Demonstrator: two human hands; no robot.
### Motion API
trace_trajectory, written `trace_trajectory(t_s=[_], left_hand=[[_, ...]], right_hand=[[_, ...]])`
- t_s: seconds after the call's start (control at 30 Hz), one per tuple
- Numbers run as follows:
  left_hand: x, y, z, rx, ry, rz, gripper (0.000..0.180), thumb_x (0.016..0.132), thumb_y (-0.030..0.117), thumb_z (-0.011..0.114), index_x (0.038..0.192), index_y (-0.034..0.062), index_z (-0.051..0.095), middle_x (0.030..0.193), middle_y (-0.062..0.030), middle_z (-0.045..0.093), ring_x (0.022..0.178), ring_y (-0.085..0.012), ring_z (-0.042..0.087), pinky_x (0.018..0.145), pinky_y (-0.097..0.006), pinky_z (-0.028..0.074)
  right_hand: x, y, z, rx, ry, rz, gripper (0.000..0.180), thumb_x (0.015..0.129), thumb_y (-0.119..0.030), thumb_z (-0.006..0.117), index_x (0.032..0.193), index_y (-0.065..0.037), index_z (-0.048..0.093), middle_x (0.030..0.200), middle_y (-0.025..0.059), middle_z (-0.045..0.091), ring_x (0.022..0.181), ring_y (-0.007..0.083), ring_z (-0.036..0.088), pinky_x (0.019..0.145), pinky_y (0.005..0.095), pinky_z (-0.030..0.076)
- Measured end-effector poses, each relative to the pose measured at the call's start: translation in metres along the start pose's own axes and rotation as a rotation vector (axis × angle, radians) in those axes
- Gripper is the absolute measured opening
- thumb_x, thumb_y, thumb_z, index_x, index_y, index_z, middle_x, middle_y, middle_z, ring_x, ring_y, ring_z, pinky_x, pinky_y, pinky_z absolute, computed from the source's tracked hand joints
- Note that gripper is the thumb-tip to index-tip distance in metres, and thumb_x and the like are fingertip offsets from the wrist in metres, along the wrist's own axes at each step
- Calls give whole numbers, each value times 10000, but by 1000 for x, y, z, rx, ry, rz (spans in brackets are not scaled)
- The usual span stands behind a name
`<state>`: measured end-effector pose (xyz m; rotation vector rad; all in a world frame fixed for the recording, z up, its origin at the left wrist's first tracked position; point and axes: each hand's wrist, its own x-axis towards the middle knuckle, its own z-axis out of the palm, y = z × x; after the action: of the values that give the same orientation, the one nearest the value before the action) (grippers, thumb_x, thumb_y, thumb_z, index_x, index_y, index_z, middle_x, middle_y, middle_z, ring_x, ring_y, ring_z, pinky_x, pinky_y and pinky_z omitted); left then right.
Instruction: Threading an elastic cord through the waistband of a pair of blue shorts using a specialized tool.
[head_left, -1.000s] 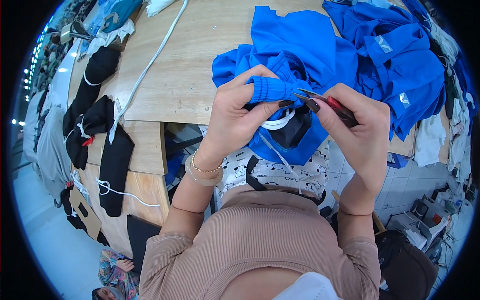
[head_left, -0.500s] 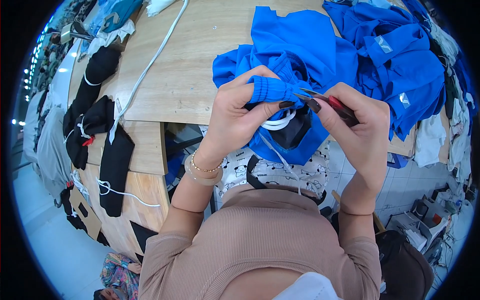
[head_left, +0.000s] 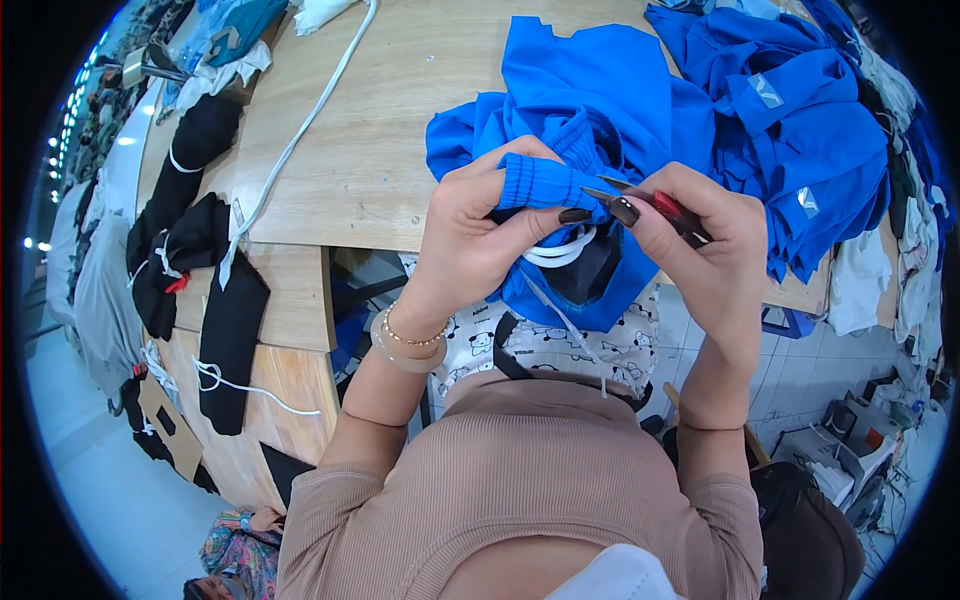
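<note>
Between my two hands is a blue garment [head_left: 590,75] with a gathered elastic waistband, spread from the table edge down over my lap. My left hand [head_left: 485,225] is closed on the waistband [head_left: 540,185], pinching it between thumb and fingers. In my right hand [head_left: 700,235] is a pair of small thread snips [head_left: 665,205] with red on the handle. The blades are parted, their tips at the waistband just right of my left thumb. A looped white cord [head_left: 560,250] hangs from the garment below my left hand. Part of the snips is hidden by my fingers.
A pile of blue garments [head_left: 800,130] lies at the right of the wooden table [head_left: 400,110]. Tied black fabric rolls [head_left: 235,350] and a long white cord [head_left: 300,130] lie at left. A person in patterned clothing [head_left: 240,555] is at the lower left.
My right hand has shifted slightly to the left with the snips, bringing the blades a little further over the waistband. My left hand keeps nearly the same place.
</note>
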<state>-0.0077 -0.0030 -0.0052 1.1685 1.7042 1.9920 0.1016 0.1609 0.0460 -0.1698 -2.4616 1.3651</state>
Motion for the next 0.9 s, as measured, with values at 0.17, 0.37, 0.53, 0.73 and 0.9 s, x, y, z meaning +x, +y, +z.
trace_trajectory(t_s=[0.17,0.37,0.53,0.73,0.9], left_hand=[[2,1,-1,1,0,21,78,772,-20,674,850,-19,666,837,-60,614,721,-116,558,612,-225,437],[2,3,0,59,8,22,89,774,-2,683,860,-19,668,818,-58,610,714,-117,555,600,-222,421],[-3,-2,2,51,-30,-42,119,771,-30,668,890,-29,671,853,-65,614,736,-119,563,633,-220,427],[1,2,-1,77,-32,-37,105,786,-8,678,883,-44,664,874,-64,617,757,-120,563,663,-214,434],[-1,0,-1,76,-13,-34,107,786,-12,678,885,-44,655,879,-57,604,764,-104,546,652,-209,417]], right_hand=[[0,7,16,99,115,-75,122,804,-85,683,766,-4,601,575,12,451,495,58,362,446,210,287],[1,4,17,129,121,-32,98,846,-87,638,819,1,604,620,-24,470,552,22,375,474,188,288],[0,-2,8,669,361,168,354,950,-340,460,921,10,501,640,-6,394,532,33,294,483,184,170],[-3,-4,-15,-51,80,-8,97,828,-79,642,798,-11,579,574,-15,456,517,29,361,454,215,269],[-2,-8,-1,-249,40,-29,207,788,-144,700,722,-37,535,552,71,487,427,170,387,411,281,291]])
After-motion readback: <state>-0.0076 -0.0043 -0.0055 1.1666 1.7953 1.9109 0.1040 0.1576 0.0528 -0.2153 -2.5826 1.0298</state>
